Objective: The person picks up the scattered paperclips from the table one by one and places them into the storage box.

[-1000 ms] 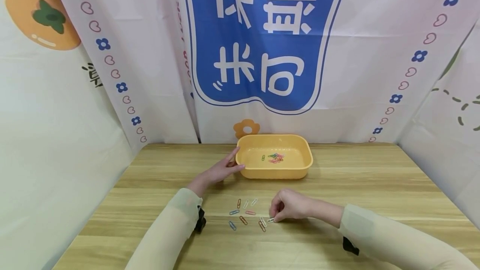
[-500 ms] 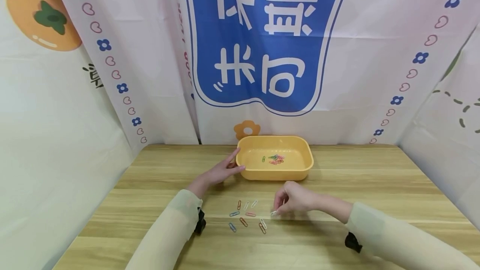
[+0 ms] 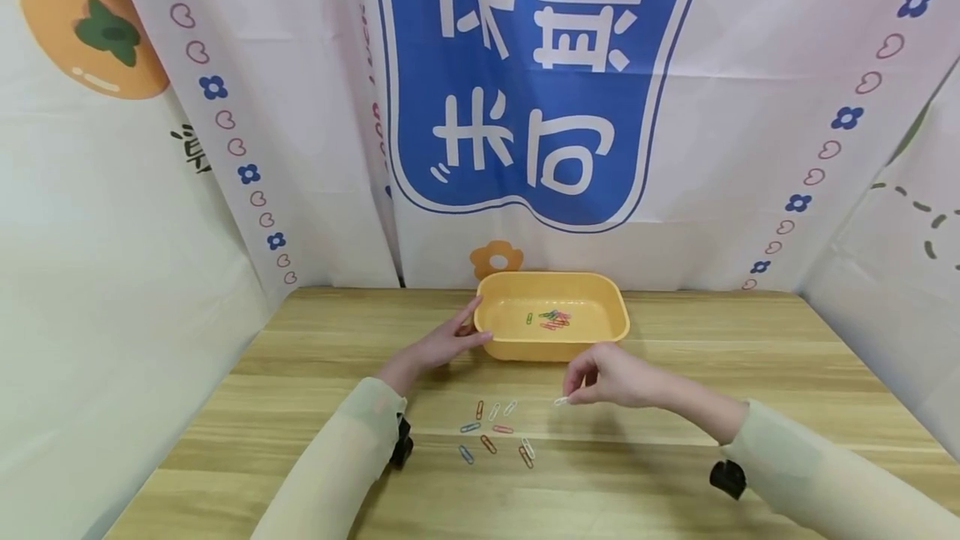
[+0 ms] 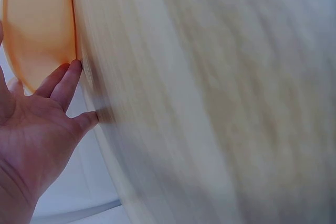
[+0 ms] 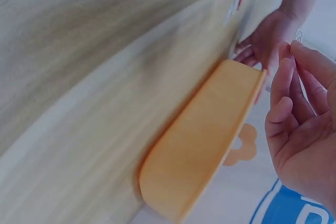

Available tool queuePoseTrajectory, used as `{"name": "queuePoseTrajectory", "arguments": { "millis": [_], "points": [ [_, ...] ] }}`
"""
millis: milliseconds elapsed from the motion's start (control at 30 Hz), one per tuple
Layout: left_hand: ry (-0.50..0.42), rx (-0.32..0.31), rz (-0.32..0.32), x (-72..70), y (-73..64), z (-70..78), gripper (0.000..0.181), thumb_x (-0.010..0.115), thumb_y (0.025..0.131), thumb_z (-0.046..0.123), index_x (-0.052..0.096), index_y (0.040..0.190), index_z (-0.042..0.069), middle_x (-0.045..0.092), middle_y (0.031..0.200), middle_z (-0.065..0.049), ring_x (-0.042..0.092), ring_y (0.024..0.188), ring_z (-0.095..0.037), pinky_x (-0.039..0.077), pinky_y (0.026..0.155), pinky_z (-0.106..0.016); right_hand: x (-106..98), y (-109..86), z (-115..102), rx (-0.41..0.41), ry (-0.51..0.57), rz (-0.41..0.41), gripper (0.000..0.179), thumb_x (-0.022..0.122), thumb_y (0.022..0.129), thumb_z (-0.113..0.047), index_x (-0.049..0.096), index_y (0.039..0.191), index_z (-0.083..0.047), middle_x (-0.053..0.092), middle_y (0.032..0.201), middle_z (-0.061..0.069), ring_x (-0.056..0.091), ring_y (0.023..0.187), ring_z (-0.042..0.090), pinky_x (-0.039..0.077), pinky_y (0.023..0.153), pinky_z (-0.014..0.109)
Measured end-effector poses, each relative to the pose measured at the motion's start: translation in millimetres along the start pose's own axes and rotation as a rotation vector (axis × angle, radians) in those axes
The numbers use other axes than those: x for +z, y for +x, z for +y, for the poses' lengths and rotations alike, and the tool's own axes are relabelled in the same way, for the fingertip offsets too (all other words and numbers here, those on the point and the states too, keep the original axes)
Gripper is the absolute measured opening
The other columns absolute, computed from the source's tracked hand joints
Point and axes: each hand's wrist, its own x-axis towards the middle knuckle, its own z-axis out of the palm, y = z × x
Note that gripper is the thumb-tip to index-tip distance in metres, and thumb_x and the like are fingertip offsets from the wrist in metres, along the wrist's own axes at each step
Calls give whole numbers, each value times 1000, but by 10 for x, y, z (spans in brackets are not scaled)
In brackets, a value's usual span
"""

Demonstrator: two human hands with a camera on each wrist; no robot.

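A white paper clip (image 3: pixel 561 401) is pinched between the thumb and fingertips of my right hand (image 3: pixel 611 375), above the table just in front of the yellow tub (image 3: pixel 551 350). In the right wrist view the clip (image 5: pixel 298 35) sticks out past the fingertips. My left hand (image 3: pixel 442 342) rests against the left end of the tub, its fingers spread and fairly straight; the left wrist view shows fingertips on the tub's wall (image 4: pixel 39 24). Inside the tub lies a small pile of pink, red and green paper clips (image 3: pixel 555 320), with one green clip (image 3: pixel 529 318) apart from it.
Several loose paper clips lie on the wooden table (image 3: pixel 300 440) between my forearms, among them a blue clip (image 3: pixel 467 454), a pink clip (image 3: pixel 503 429) and a white clip (image 3: pixel 528 448) overlapping a red one. A printed cloth (image 3: pixel 322 240) hangs behind the tub.
My right hand has lifted the white paper clip from beside the loose clips and carried it up and rightward toward the tub. My left hand stays at the tub's left end.
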Motion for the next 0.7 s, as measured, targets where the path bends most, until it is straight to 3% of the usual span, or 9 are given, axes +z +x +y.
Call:
{"name": "queuePoseTrajectory", "arguments": {
  "millis": [700],
  "points": [
    [6, -6, 2, 0, -5, 10, 81, 61, 95, 42, 8, 157, 36, 21, 158, -17, 29, 139, -37, 23, 111, -54, -285, 19, -137, -17, -72, 15, 4, 75, 85, -8, 73, 82, -8, 65, 75, -11, 57, 67, 6, 50, 60, 25]
  ]
}}
